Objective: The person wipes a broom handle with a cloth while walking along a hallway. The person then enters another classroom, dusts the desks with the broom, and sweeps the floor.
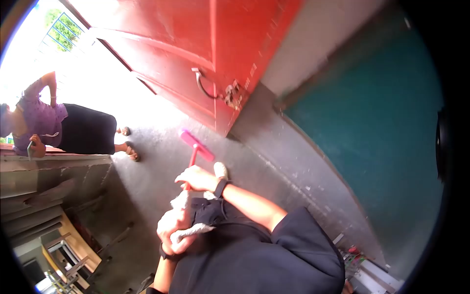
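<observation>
A pink tool (198,147) with a long flat head and a thin red handle points away from my body over the grey floor. My right hand (198,178), with a black band on its wrist, is closed around the handle. Closer to my body, my left hand (175,228) is closed on a white, cord-like cloth (193,230), which also bunches up toward the handle. Whether the handle continues inside that left grip is hidden. The tool's head lies beyond my hands, just past my light-coloured shoe (221,170).
A red door (171,59) with a metal handle stands ahead. A dark green surface (367,122) fills the right. At left, a person (88,128) in sandals stands by a ledge, holding a phone-like object. Shelves and furniture (78,240) lie lower left; assorted items lie lower right.
</observation>
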A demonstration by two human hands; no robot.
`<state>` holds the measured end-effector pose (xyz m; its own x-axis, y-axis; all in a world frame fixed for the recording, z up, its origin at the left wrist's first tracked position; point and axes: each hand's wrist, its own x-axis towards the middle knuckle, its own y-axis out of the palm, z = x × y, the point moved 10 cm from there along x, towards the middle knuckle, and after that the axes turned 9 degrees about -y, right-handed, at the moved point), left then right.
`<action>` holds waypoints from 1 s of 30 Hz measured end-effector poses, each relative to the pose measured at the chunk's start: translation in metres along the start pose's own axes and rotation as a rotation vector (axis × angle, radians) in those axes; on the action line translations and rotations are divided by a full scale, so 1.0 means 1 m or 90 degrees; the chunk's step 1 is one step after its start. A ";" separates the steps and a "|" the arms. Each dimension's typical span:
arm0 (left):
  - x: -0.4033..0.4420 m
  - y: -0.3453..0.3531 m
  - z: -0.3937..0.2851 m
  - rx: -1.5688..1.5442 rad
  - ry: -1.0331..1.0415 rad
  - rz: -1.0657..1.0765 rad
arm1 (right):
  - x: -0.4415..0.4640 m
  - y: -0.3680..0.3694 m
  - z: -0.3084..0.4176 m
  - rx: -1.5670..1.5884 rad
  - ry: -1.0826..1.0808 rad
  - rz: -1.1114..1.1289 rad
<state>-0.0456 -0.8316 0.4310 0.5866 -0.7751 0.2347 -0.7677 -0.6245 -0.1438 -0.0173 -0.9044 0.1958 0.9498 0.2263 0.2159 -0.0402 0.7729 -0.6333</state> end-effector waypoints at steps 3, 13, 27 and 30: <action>0.027 -0.038 -0.003 0.021 0.021 -0.062 | 0.052 -0.005 -0.010 0.044 0.006 0.011; 0.122 -0.209 0.048 -0.070 0.044 -0.119 | 0.253 -0.005 -0.053 -0.027 -0.022 0.019; 0.325 -0.440 0.118 0.023 0.069 0.057 | 0.564 -0.019 -0.144 0.049 0.015 -0.104; 0.372 -0.492 0.154 0.051 0.047 0.043 | 0.635 -0.019 -0.179 0.074 0.041 -0.100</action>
<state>0.5903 -0.8274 0.4415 0.5111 -0.8083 0.2923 -0.7797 -0.5791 -0.2381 0.6421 -0.8820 0.2119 0.9652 0.0618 0.2542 0.0778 0.8600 -0.5044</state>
